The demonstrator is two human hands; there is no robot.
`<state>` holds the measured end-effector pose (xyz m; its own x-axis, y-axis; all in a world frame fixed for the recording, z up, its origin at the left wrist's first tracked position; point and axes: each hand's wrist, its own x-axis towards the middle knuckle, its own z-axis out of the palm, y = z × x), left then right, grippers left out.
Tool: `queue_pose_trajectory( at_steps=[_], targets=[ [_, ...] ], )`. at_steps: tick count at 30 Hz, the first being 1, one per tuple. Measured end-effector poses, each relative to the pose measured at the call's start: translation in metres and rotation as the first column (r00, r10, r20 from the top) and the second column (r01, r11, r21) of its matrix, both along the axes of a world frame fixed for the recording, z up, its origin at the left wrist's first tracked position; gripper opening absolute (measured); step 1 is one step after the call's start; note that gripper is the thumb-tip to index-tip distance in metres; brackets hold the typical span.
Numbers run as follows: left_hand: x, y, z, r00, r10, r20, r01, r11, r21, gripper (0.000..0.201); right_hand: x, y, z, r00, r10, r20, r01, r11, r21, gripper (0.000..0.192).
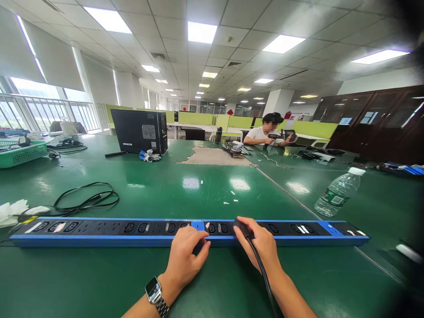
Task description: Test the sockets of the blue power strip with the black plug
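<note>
— Can we read any writing?
— No; the water bottle (338, 193) label and the power strip (188, 232) stickers are too small.
— Our hands?
— Our left hand (185, 258) presses flat on the strip across the green table (165, 185); our right hand (260, 245) grips a black plug (243, 229) at a socket. It's an open office.

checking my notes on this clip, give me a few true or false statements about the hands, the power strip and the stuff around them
1. The right hand holds a black plug at the power strip. True.
2. The left hand is lifted clear of the strip. False: it rests against the strip's front edge.
3. The water bottle stands upright. False: it lies tilted on the table.
4. A watch is on the left wrist. True.
5. The computer case sits right of the bottle. False: it is far left, behind.
</note>
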<state>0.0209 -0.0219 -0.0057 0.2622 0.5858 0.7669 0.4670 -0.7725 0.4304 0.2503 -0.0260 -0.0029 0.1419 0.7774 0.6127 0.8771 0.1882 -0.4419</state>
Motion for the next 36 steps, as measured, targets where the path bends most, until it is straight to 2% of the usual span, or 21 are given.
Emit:
queue_pose_trajectory(
  at_steps=[3, 6, 14, 19, 23, 28, 33, 36],
  targets=[
    [0.000, 0.000, 0.000, 1.000, 0.001, 0.000, -0.001, 1.000, -0.007, 0.009, 0.004, 0.002, 0.000, 0.999, -0.032, -0.028, 0.032, 0.999, -0.023, 0.036],
    [0.001, -0.001, -0.001, 1.000, 0.004, -0.004, -0.004, 1.000, -0.011, 0.009, 0.004, 0.002, 0.001, 0.999, -0.008, -0.047, 0.006, 0.999, -0.039, 0.036],
    [0.002, 0.000, 0.001, 1.000, 0.009, -0.008, -0.010, 1.000, -0.009, 0.008, 0.001, -0.001, 0.005, 0.999, -0.045, 0.012, 0.045, 0.997, -0.062, 0.035],
    [0.002, -0.001, 0.002, 1.000, 0.010, -0.007, -0.010, 1.000, -0.001, 0.008, 0.008, 0.002, 0.003, 0.996, 0.086, 0.020, -0.086, 0.996, -0.011, 0.031],
    [0.001, -0.001, 0.003, 1.000, 0.019, -0.013, -0.019, 1.000, -0.007, 0.008, 0.008, 0.004, 0.001, 0.985, 0.164, 0.059, -0.162, 0.986, -0.049, 0.024],
    [0.001, -0.001, 0.003, 1.000, 0.020, -0.017, -0.020, 1.000, -0.020, 0.009, 0.006, 0.006, -0.005, 0.988, 0.105, 0.113, -0.100, 0.994, -0.050, 0.023],
    [0.000, -0.001, 0.003, 0.999, 0.028, -0.018, -0.029, 0.999, -0.033, 0.011, 0.007, 0.006, -0.011, 0.986, -0.039, 0.165, 0.041, 0.999, -0.005, 0.038],
    [0.000, -0.001, 0.004, 1.000, 0.023, -0.014, -0.023, 0.999, -0.032, 0.011, 0.005, 0.006, -0.015, 0.984, -0.089, 0.156, 0.088, 0.996, 0.009, 0.039]
  ],
)
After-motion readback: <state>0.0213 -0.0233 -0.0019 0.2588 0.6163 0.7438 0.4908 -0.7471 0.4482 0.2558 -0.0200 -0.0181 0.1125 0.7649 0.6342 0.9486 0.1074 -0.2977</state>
